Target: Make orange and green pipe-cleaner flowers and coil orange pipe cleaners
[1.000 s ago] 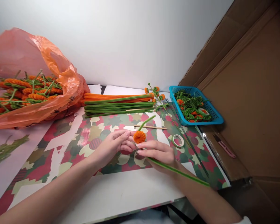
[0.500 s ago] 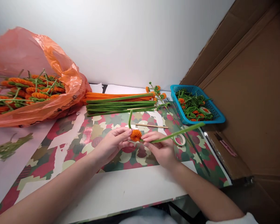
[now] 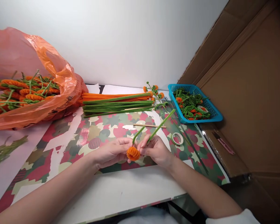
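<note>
Between my hands, above the table's front half, is an orange pipe-cleaner flower (image 3: pixel 133 153). My left hand (image 3: pixel 114 150) pinches its left side with thumb and fingers. A short green stem (image 3: pixel 138 134) rises from behind the flower head. My right hand (image 3: pixel 156 150) is closed at the flower's right side, gripping a longer green pipe cleaner (image 3: pixel 162 123) that slants up and to the right. Where this strip meets the flower is hidden by my fingers.
Behind lie bundled green pipe cleaners (image 3: pixel 116 107) and orange ones (image 3: pixel 112 97). An orange plastic bag (image 3: pixel 67 81) of flowers stands left. At right are a blue basket (image 3: pixel 214 115), a tape roll (image 3: pixel 177 139) and a pink-handled cutter (image 3: pixel 225 145). A thin stick (image 3: pixel 149 125) lies mid-table.
The flower has come lower and nearer to me, its head tipped down. The long green pipe cleaner has swung from nearly level to steeply upward. Both hands keep their hold.
</note>
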### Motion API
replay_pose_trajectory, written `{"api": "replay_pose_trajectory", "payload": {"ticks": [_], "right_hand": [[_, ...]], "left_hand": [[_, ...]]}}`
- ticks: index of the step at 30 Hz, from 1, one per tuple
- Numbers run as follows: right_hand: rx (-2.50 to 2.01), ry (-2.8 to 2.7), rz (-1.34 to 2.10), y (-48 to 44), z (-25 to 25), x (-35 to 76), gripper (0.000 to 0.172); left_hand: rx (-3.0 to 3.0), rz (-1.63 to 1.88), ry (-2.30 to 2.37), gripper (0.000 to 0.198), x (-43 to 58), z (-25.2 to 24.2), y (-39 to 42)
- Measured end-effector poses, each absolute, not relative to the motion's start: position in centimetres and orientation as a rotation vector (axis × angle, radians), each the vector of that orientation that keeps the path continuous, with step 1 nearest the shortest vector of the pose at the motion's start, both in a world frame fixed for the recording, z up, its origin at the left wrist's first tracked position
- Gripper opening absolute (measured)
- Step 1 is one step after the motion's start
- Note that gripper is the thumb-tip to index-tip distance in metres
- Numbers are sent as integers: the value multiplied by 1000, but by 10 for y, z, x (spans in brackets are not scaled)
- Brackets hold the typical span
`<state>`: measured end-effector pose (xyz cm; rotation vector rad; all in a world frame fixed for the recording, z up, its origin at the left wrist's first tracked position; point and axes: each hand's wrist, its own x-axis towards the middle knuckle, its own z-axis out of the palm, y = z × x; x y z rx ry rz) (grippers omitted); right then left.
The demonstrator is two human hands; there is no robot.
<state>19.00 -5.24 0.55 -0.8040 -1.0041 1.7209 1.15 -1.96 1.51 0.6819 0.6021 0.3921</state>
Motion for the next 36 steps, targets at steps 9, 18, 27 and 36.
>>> {"api": "replay_pose_trajectory", "payload": {"ticks": [9, 18, 27, 36], "right_hand": [[-871, -1768, 403, -53, 4, 197, 15], [-785, -1794, 423, -49, -2, 193, 12], [-893, -2060, 148, -46, 16, 203, 18], [-1249, -2213, -230, -45, 14, 208, 31]], "left_hand": [[875, 670, 923, 39, 18, 18, -26], [1261, 500, 825, 28, 19, 17, -35], [1184, 328, 783, 18, 15, 18, -30], [1327, 259, 868, 18, 13, 25, -25]]}}
